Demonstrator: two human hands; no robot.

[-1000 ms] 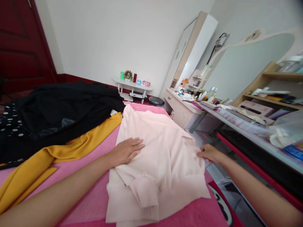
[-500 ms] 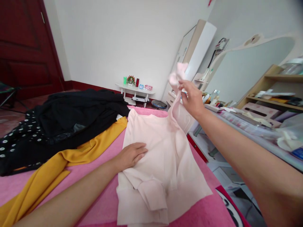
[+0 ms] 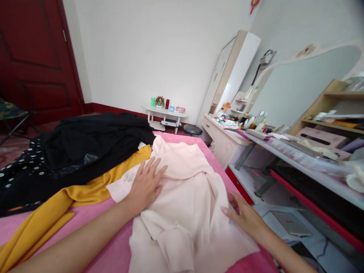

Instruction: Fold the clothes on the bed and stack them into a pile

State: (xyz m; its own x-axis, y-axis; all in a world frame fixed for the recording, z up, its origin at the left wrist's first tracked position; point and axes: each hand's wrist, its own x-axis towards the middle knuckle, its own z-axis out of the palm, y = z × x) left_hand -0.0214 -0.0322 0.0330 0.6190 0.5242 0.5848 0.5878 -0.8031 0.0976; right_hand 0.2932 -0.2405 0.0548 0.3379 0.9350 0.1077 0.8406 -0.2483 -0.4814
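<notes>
A pale pink long-sleeved top (image 3: pixel 184 197) lies on the pink bed cover (image 3: pixel 96 223), partly folded. One sleeve crosses its upper part toward the left, and the sleeve's end sticks out past the left edge. My left hand (image 3: pixel 148 184) rests flat on that sleeve with its fingers spread. At the top's right edge is my right hand (image 3: pixel 244 216), thumb and fingers apart near the cloth; some fingertips are hard to see. Another sleeve's cuff (image 3: pixel 176 246) lies folded on the lower front.
To the left lie a mustard-yellow garment (image 3: pixel 91 189) and a heap of black clothes (image 3: pixel 96 140). A cluttered desk (image 3: pixel 307 151) and a white dressing table (image 3: pixel 222 140) stand along the right. A low white table (image 3: pixel 163 110) is beyond the bed's far end.
My right hand has come down from holding the raised sleeve to the top's right edge. The sleeve now lies across the top, and my left hand has moved slightly up onto it.
</notes>
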